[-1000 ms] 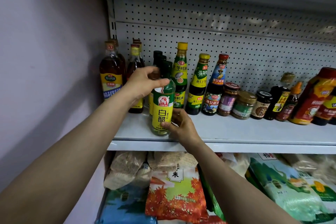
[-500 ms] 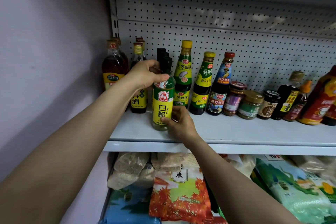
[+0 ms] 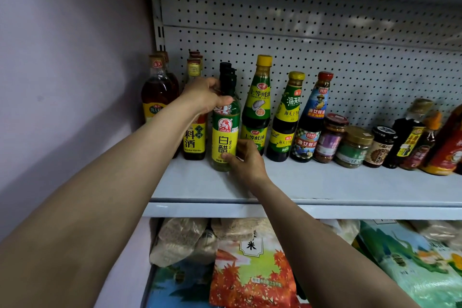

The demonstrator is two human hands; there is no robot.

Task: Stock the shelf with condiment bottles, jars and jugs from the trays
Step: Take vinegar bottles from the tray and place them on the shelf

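Vinegar bottle (image 3: 225,140) pushed back since earlier frame, upright on shelf (image 3: 325,185). Left hand (image 3: 205,95) clamps neck; right hand (image 3: 246,160) fingers pinch base. Row directly behind.

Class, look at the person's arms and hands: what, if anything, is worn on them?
Nothing shows: both forearms are bare to the frame's edge, with no sleeves, gloves, watch or bracelet. No rings are visible on the left hand or the right hand.
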